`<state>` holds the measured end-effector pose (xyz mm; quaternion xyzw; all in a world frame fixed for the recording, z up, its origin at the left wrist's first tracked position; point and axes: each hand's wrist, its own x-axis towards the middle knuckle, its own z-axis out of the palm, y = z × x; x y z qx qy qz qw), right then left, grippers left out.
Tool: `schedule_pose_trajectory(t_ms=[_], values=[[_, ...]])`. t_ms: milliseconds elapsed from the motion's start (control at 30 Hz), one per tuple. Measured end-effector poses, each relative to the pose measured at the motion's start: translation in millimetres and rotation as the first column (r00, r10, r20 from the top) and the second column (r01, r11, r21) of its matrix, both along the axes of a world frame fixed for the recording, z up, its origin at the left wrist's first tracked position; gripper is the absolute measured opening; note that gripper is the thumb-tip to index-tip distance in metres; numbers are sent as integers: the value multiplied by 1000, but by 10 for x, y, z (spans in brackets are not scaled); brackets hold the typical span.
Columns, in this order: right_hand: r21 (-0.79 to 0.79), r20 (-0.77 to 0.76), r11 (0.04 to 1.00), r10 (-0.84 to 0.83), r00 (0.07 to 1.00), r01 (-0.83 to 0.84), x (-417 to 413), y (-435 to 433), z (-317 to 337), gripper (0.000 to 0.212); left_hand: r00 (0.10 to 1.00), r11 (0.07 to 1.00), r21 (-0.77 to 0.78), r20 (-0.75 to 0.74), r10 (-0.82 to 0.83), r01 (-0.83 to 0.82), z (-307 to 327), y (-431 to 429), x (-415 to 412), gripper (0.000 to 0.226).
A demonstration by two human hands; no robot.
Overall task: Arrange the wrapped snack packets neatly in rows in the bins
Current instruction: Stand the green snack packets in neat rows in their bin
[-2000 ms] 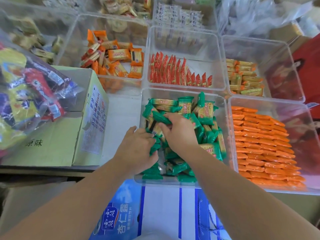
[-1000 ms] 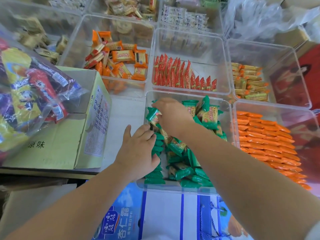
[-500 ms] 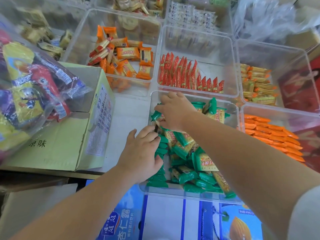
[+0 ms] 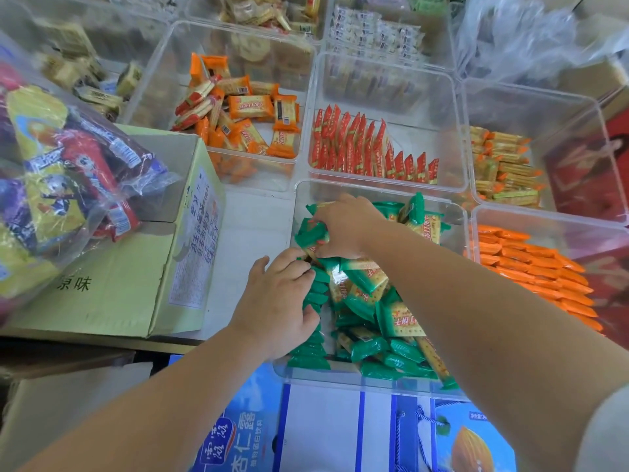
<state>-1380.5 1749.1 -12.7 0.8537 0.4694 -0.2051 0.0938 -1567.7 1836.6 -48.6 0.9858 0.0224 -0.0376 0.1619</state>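
Observation:
A clear bin (image 4: 374, 379) in front of me holds many green-wrapped snack packets (image 4: 377, 321), mostly in a loose heap. A row of them stands on edge along the bin's left wall. My left hand (image 4: 275, 301) presses flat against that row, fingers fairly straight. My right hand (image 4: 343, 226) reaches across to the bin's far left corner and grips several green packets (image 4: 311, 233) there. My right forearm hides part of the heap.
Around it stand more clear bins: loose orange packets (image 4: 245, 117), a row of red packets (image 4: 367, 151), yellow packets (image 4: 503, 168), stacked orange sticks (image 4: 537, 270). A green cardboard box (image 4: 136, 267) bearing a bag of sweets (image 4: 64, 178) lies left. A blue carton (image 4: 340, 434) sits below.
My right hand picked up green packets from the heap and carried them to the bin's far left corner. My left hand stayed pressed against the standing row.

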Motion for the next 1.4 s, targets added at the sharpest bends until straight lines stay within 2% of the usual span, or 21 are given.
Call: schedule_pose_trajectory(t_ms=[100, 167, 233, 333, 467, 633, 833, 967, 1067, 1133, 1233, 1333, 1400], values=[[-72, 19, 997, 27, 999, -26, -29, 45, -8, 48, 1000, 1000, -6, -2, -1, 1, 7, 2, -4, 52], [-47, 5, 999, 18, 1000, -18, -48, 34, -26, 46, 1000, 1000, -4, -7, 1, -1, 11, 2, -5, 53], [45, -43, 997, -57, 997, 58, -42, -23, -38, 50, 1000, 1000, 2, -15, 5, -5, 15, -2, -4, 54], [227, -124, 946, -209, 970, 233, -74, -134, -75, 56, 999, 1000, 12, -33, 11, -10, 25, -10, 3, 53], [288, -49, 926, -240, 970, 244, -267, -258, -190, 39, 999, 999, 32, -34, 13, -12, 44, -26, 9, 52], [398, 16, 880, -289, 957, 259, -479, -388, -225, 52, 1000, 999, 28, -14, 27, -27, 56, -34, 9, 50], [321, -3, 906, -289, 957, 275, -464, -516, -225, 49, 1000, 999, 21, -1, 29, -29, 48, -35, 2, 50], [234, 33, 956, -190, 981, 178, -541, -483, -242, 51, 1000, 1000, 0, 20, 24, -24, 57, -44, -3, 48], [205, -9, 969, -139, 990, 138, -627, -439, -243, 58, 991, 998, -40, 126, 42, -37, 59, -52, -13, 40], [200, -45, 974, -101, 994, 108, -654, -437, -227, 63, 979, 998, -52, 194, 56, -47, 50, -59, -25, 53], [174, -108, 982, -60, 992, 79, -606, -470, -161, 63, 996, 995, 79, 73, 53, -59, 61, -70, -18, 86], [140, -221, 986, -57, 974, 89, -447, -454, -30, 54, 997, 977, 214, -70, 36, -21, 49, -74, 26, 92], [185, -226, 979, -39, 973, 83, -283, -401, 63, 41, 993, 966, 257, -114, 25, 5, 42, -79, 44, 92]])
